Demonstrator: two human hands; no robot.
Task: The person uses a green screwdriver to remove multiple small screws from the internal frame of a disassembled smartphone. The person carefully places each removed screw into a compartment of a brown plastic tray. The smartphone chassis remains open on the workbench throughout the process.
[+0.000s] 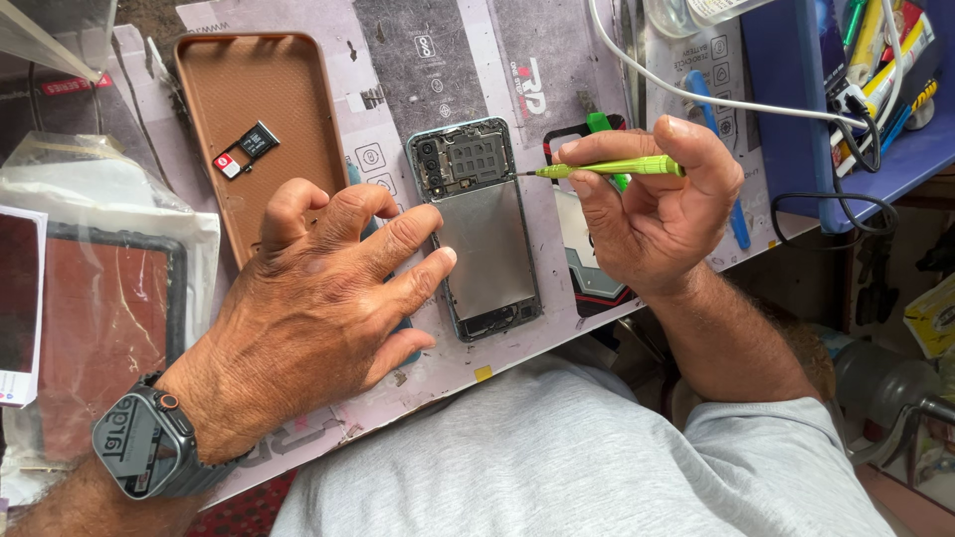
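The left hand (328,298) lies spread, fingers pressing the left edge of the opened phone (477,224) on the mat (557,40), while the right hand (652,214) pinches a green screwdriver (607,168), its tip seemingly touching the phone's far right edge.

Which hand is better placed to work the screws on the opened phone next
Probably the right hand: it holds the green screwdriver with its tip at the opened phone's upper edge. The left hand lies flat, fingers on the phone's side, steadying it.
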